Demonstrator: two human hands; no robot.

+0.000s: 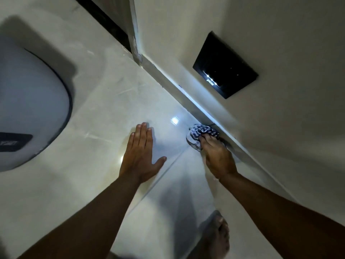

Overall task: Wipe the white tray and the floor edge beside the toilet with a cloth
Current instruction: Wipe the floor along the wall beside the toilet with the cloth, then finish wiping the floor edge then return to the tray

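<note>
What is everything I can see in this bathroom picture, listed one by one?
Toilet: one, white with a dark rim line, far left.
Floor tiles: glossy cream marble look, across the middle, with a grout line running between the hands.
Floor edge: one pale strip where floor meets wall, running diagonally.
Black panel: one, glossy black, set in the wall at upper right.
Wall: off-white, right side.
Cloth: one, blue and white patterned, bunched against the floor edge.
Foot: one, bare, bottom centre right.
Left hand: flat on the floor, fingers together, empty.
Right hand: grip closed on the cloth.
</note>
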